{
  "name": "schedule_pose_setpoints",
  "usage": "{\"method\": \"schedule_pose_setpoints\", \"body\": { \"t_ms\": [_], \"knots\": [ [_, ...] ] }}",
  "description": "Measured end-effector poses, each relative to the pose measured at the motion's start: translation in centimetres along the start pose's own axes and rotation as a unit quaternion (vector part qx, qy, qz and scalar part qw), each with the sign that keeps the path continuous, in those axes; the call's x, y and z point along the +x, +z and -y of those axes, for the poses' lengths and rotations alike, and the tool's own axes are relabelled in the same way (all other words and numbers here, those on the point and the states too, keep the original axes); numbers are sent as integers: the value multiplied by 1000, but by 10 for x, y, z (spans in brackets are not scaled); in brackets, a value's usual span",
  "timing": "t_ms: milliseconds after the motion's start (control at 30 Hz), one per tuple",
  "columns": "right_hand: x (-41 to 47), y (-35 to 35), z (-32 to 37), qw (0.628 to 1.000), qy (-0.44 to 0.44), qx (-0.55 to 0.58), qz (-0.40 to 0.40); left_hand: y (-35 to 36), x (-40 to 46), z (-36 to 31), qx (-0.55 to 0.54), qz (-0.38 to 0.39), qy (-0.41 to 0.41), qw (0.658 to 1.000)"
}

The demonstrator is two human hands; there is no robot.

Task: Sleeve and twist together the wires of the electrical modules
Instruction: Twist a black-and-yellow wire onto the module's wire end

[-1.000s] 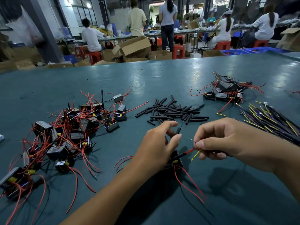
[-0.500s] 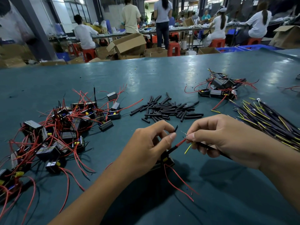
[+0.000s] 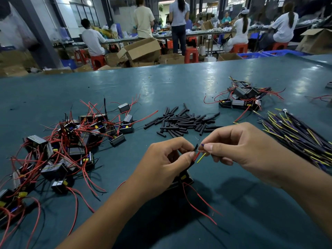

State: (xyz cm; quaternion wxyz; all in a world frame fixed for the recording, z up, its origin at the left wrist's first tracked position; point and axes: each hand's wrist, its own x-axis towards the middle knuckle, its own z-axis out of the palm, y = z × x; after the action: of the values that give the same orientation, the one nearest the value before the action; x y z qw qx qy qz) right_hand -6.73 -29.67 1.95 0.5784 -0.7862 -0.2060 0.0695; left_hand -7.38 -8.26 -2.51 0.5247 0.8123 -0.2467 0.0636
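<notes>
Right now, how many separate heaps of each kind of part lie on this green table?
Module heaps, red-wired: 2, left and far right
Black sleeve heap: 1
Purple-and-yellow wire bundle: 1
Total: 4 heaps

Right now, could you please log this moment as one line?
stage: twisting wires | left hand: pinches red wire | right hand: pinches yellow wire | sleeves: piled behind

Both forearms reach in from six o'clock and converge above the table. The left hand is curled, thumb and forefinger pinched together and pointing toward two o'clock. The right hand faces it from three o'clock, fingertips pinched, nearly touching the left's.
</notes>
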Motion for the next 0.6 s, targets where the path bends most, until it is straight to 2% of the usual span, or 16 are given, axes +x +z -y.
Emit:
{"method": "schedule_pose_setpoints", "body": {
  "t_ms": [133,367,600],
  "knots": [
    [0,2,0,1000,2,26,-11,0,0,-1,1,3,6,1000],
    [0,4,1,1000,-13,-21,-4,2,0,0,8,4,11,1000],
    [1,7,0,999,-24,-2,-31,1,-1,-1,-1,-7,2,1000]
  ]
}}
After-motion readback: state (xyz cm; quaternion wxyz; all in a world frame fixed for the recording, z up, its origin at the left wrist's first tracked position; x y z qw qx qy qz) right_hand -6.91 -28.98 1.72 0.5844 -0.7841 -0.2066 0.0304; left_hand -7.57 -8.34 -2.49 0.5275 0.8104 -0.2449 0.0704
